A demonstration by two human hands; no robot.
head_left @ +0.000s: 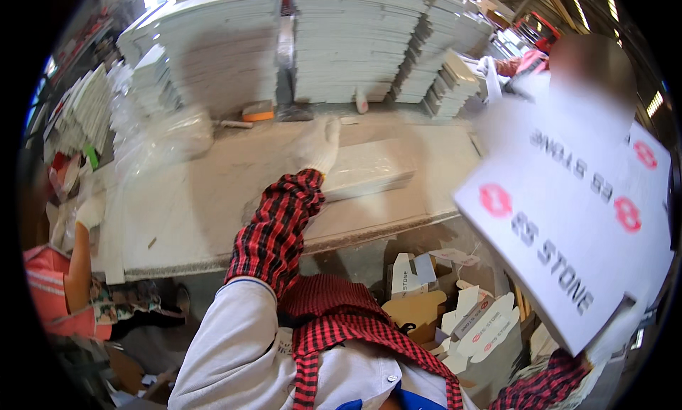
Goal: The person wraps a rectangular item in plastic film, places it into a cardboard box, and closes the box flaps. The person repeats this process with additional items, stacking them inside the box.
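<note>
While the left hand (320,146) lies flat on a pale slab (369,167), the right hand's (614,332) grip pinches a white carton (568,218).

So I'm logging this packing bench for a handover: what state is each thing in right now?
Left hand: gloved, resting on the tile.
Tile: flat on the workbench.
Right hand: gripping the flat carton.
Flat carton: unfolded, held up, tilted.
Tile stacks: piled high behind.
Folded cartons: heaped loosely below the bench.
</note>
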